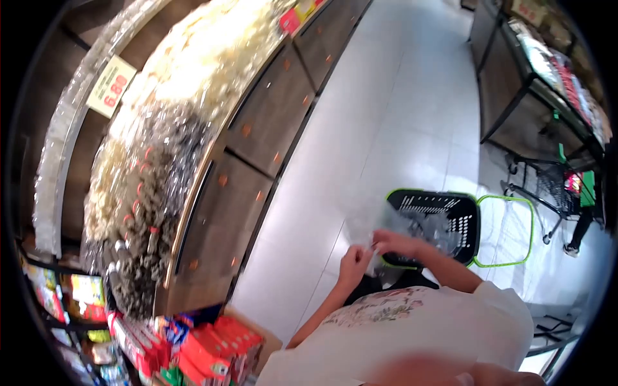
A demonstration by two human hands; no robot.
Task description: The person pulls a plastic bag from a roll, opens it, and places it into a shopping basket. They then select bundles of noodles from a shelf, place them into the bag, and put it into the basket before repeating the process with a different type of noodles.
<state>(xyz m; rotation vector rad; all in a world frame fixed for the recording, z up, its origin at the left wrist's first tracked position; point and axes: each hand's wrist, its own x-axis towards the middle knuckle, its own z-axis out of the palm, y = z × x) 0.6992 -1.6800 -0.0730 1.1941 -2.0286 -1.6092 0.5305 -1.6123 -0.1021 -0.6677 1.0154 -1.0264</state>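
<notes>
Clear bag [412, 228] blurred — contents unreadable — shelf goods [154, 161] smeared.

- Left hand [355, 258] and right hand [394, 242] close together, fingers [373, 240] pinching a clear plastic bag [421, 226].
- Bag held over a black shopping basket [450, 222] with green handle, down on the pale tiled floor [386, 128].
- Display shelf [257, 128] along the left, heaped with bagged goods under a price sign [111, 86].
- Red boxes [212, 350] stacked at bottom left.
</notes>
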